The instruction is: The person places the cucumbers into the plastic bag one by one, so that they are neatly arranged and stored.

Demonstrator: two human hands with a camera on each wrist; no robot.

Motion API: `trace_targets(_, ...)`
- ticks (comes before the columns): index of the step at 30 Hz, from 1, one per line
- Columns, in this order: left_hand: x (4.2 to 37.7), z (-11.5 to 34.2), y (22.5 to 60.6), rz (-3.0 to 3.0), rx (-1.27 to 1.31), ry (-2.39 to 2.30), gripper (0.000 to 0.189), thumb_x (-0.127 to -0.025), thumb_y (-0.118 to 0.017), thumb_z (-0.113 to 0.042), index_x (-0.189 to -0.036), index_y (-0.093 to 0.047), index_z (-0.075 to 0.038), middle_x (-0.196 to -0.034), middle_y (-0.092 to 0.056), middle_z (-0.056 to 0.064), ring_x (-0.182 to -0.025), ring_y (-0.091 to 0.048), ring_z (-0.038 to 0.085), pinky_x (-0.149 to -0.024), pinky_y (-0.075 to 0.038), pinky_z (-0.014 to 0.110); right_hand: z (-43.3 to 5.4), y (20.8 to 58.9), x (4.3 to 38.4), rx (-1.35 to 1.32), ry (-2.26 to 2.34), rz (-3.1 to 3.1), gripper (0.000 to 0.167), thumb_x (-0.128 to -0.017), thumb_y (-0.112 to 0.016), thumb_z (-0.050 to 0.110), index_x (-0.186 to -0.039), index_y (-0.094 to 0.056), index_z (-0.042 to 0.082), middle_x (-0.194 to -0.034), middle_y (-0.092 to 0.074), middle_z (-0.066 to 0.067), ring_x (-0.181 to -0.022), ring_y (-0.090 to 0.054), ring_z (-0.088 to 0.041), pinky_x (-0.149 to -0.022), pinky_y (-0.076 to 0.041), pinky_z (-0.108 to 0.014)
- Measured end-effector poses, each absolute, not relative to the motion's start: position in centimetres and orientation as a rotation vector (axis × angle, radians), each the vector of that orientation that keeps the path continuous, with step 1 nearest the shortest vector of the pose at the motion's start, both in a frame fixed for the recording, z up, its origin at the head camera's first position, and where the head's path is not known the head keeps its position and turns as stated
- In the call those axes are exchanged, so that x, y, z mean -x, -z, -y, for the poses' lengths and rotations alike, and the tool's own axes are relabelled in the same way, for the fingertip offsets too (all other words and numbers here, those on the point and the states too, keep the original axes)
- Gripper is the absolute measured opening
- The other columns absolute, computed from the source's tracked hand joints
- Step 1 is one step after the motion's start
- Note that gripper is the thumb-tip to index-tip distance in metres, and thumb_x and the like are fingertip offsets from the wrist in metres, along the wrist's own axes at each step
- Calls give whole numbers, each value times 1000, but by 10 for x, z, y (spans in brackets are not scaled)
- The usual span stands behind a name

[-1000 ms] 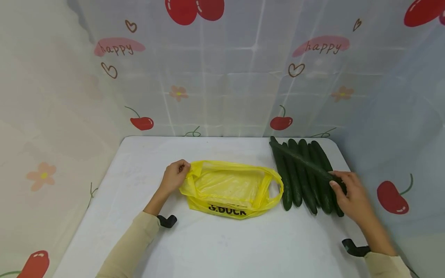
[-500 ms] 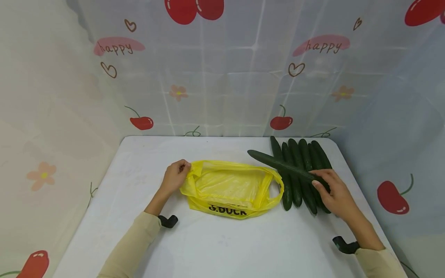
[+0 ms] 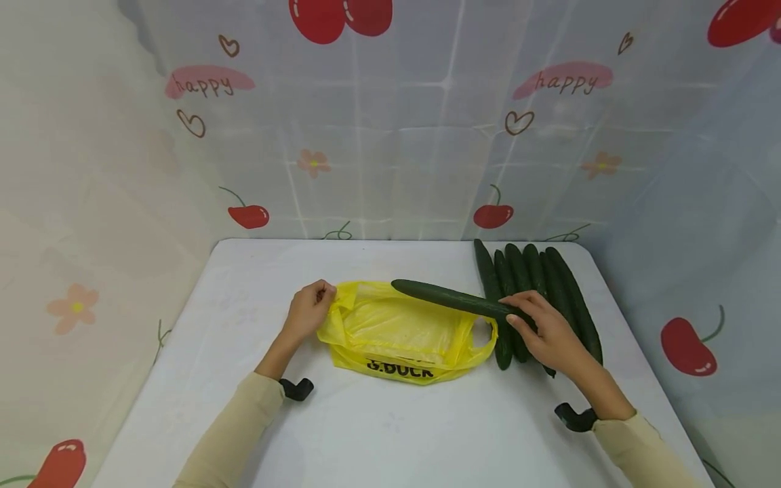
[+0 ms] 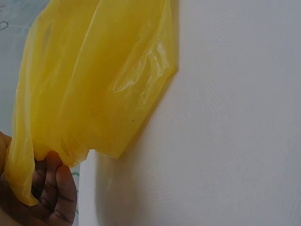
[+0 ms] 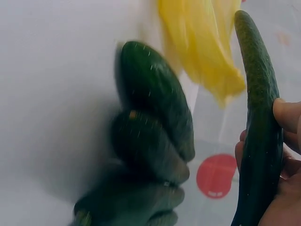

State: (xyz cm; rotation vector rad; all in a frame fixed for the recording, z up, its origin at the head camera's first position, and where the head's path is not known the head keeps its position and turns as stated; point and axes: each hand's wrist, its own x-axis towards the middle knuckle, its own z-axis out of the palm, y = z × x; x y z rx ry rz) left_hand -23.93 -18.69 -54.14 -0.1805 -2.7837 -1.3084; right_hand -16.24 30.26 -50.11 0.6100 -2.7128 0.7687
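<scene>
In the head view a yellow plastic bag (image 3: 403, 332) with black lettering lies on the white table, its mouth spread wide. My left hand (image 3: 309, 310) pinches the bag's left handle; the left wrist view shows fingers (image 4: 65, 193) curled at the gathered yellow plastic (image 4: 94, 80). My right hand (image 3: 543, 332) grips a long dark green cucumber (image 3: 451, 297) near its right end. The cucumber's far end reaches over the bag's mouth. In the right wrist view, thumb and fingers wrap the held cucumber (image 5: 261, 132), raised beside the other cucumbers.
Several more cucumbers (image 3: 561, 285) lie side by side on the white table (image 3: 390, 434) to the right of the bag, partly behind my right hand. A printed curtain (image 3: 396, 135) hangs behind the table and along both sides.
My right hand has carried the cucumber leftward from above the row, and its far end has swung from the back of the table to over the bag. The left hand has stayed put.
</scene>
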Motion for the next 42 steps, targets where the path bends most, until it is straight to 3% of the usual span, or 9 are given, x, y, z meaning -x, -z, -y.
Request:
trace_targets(7, 238, 189, 543, 2770, 180, 1345, 30, -114, -55, -30, -105, -72, -7, -78, -60, 5, -63, -46, 15, -60, -39, 27, -276, 501, 172, -693, -777, 2743, 32, -105, -69, 13, -137, -69, 13, -131, -64, -7, -98, -61, -16, -82, -60, -35)
trace_targets(15, 238, 186, 543, 2777, 154, 1346, 28, -113, -54, -28, -104, -71, -7, -79, -59, 5, -65, -46, 16, -62, -39, 28, -252, 499, 178, -774, -721, 2768, 32, -106, -69, 17, -137, -70, 11, -130, -65, -8, -109, -67, -24, -94, -62, -49)
trace_targets(27, 239, 181, 545, 2793, 179, 1350, 30, -115, -51, -27, -108, -71, -6, -78, -57, 5, -65, -45, 18, -63, -40, 29, -215, 497, 188, -825, -542, 2800, 35, -107, -68, 26, -137, -70, 7, -132, -67, -11, -113, -67, -25, -100, -61, -45)
trace_targets(31, 239, 181, 546, 2800, 212, 1344, 29, -115, -51, -29, -106, -70, -8, -85, -65, 8, -67, -50, 19, -64, -43, 31, -208, 497, 192, -846, -549, 2789, 35, -107, -68, 26, -137, -71, 8, -131, -67, -10, -112, -67, -24, -98, -62, -43)
trace_targets(36, 239, 183, 545, 2774, 278, 1267, 27, -115, -52, -27, -104, -68, -9, -103, -70, 13, -83, -61, 21, -76, -49, 34, -207, 494, 194, -858, -616, 2783, 35, -107, -68, 24, -137, -70, 7, -130, -67, -10, -108, -66, -23, -95, -62, -43)
trace_targets(42, 238, 183, 540, 2733, 315, 1220, 27, -115, -53, -25, -99, -67, -9, -99, -63, 13, -84, -56, 24, -77, -46, 37, -204, 492, 197, -868, -718, 2770, 33, -107, -68, 22, -136, -71, 7, -127, -67, -10, -105, -65, -21, -93, -61, -43)
